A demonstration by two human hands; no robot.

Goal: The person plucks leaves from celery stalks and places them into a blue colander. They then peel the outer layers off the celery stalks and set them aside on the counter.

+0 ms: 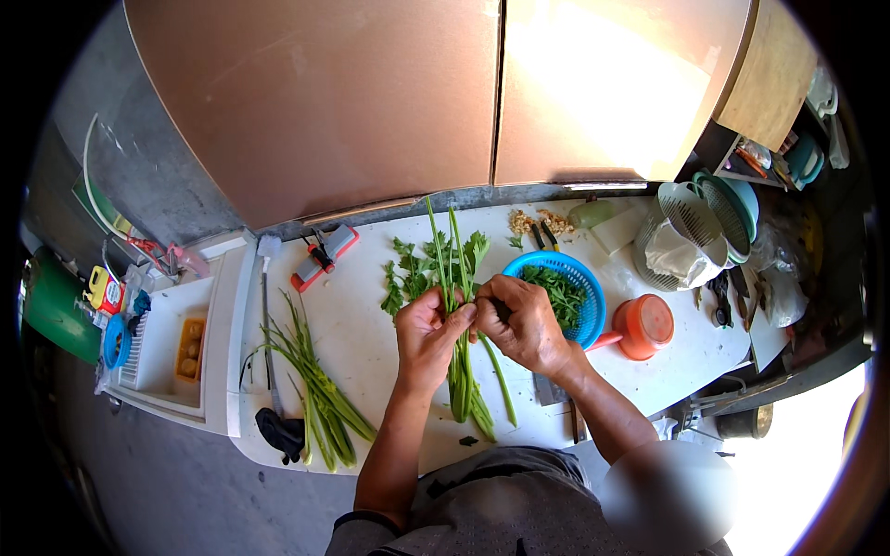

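Note:
My left hand (428,335) grips a bunch of leafy green celery stalks (451,264) over a white counter (362,343); the leaves point away from me and the stalk ends hang toward me. My right hand (522,320) pinches the same stalks just to the right of the left hand. Right behind that hand stands a blue colander (582,283) holding picked green leaves.
A pile of bare green stalks (315,389) lies at the left of the counter beside a long knife (267,315). An orange lidded pot (644,326) stands right of the colander. White baskets (691,227) and a sink (171,347) flank the counter. Brown cabinet doors (371,102) hang above.

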